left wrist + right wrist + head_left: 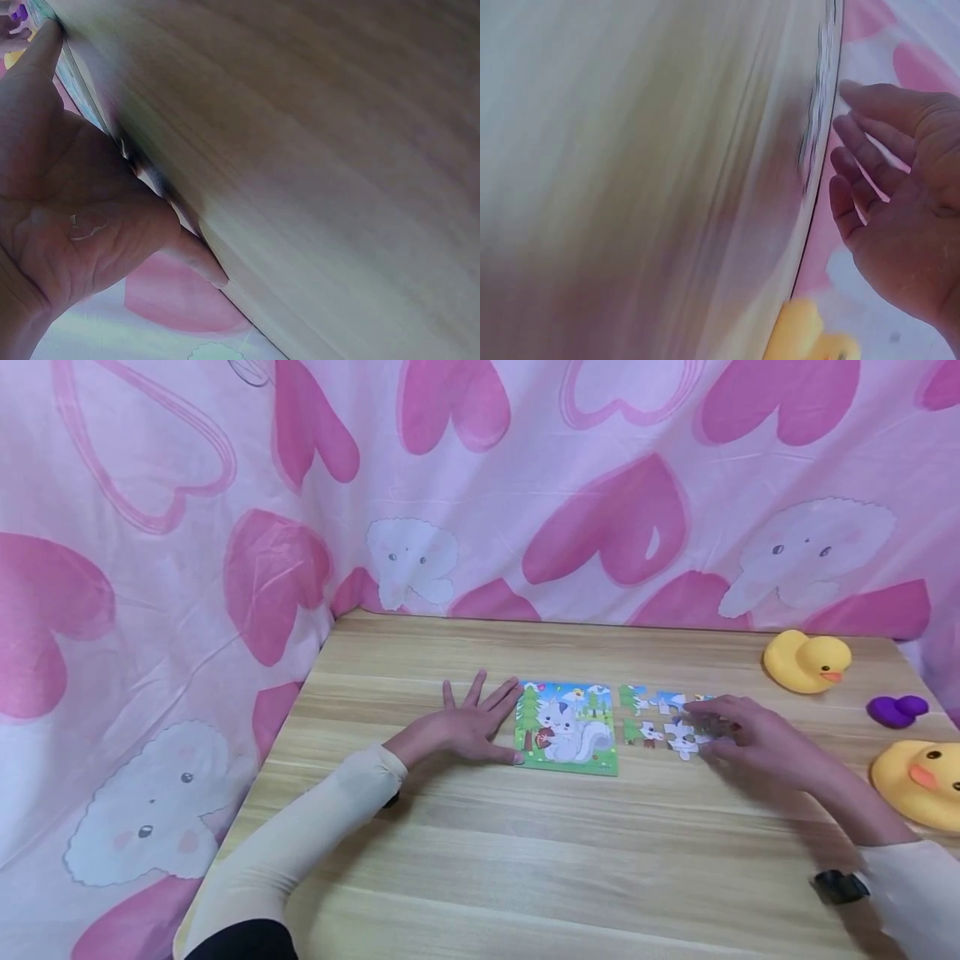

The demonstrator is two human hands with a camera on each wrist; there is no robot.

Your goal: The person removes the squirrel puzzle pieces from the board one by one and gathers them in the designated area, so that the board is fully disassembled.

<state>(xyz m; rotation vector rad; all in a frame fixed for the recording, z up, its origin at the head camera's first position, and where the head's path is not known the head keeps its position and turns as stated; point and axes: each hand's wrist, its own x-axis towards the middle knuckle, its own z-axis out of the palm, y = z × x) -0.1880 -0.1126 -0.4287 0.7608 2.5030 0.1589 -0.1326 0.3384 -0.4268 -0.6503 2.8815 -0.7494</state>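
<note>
A square picture board (566,727) with a grey squirrel among green trees lies flat on the wooden table. At its left edge my left hand (471,727) rests with fingers spread, thumb and fingertips right at the border; the left wrist view shows the same palm (75,202). Several loose jigsaw pieces (681,739) lie in two rough rows to the right of the board. Over their right end is my right hand (772,747), which partly hides them. Its fingers (862,176) are relaxed and bent, the thumb apart, with nothing between them in the right wrist view.
Two yellow rubber ducks stand on the right, one at the back (802,662) and one nearer (918,781). A small purple toy (895,711) sits between them. Behind the table (540,860) and along its left side hangs a pink curtain (480,485) with hearts.
</note>
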